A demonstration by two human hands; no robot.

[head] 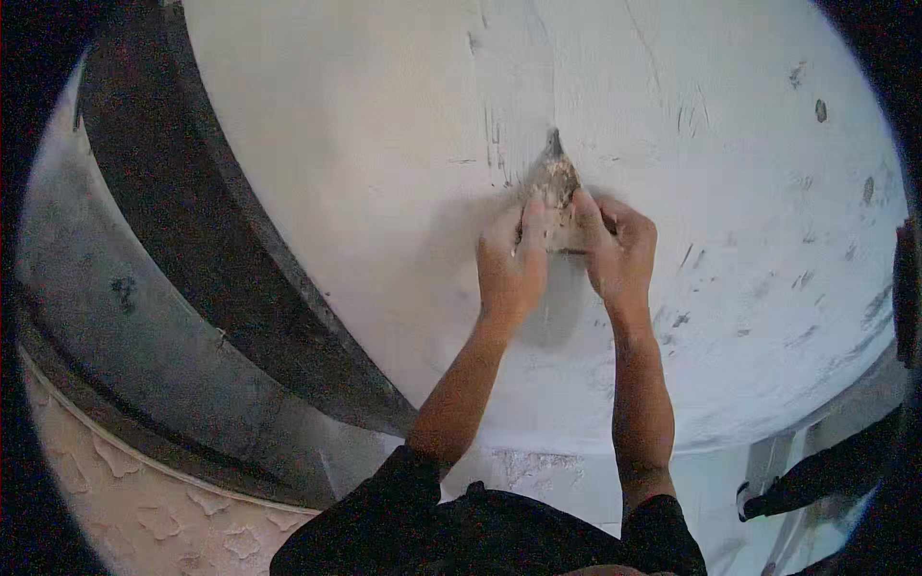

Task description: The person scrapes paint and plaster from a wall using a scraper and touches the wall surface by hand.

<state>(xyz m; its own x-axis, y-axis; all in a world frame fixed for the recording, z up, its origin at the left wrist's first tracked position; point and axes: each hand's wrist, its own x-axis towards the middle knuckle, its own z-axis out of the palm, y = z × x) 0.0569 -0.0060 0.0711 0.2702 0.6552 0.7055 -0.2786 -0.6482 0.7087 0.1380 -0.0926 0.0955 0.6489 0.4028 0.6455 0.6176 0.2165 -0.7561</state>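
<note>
A roughly triangular, scraper-like piece (558, 191), crusted and mottled brown and beige, is held between my hands. Its dark narrow tip points away from me, and a straight edge faces me. My left hand (515, 252) grips its left side, with the thumb on top. From the right, my right hand (619, 245) holds it with thumb and bent fingers. The exact kind of piece cannot be told. Below it lies a large pale surface (389, 180) with scratches and dark smudges; the hands cast a shadow on it.
A broad dark curved band (216, 237) borders the pale surface on the left, with a grey floor strip (166, 273) beyond. Patterned beige flooring (158, 525) shows at the lower left. Another person's dark-clothed leg and shoe (756, 500) are at the lower right.
</note>
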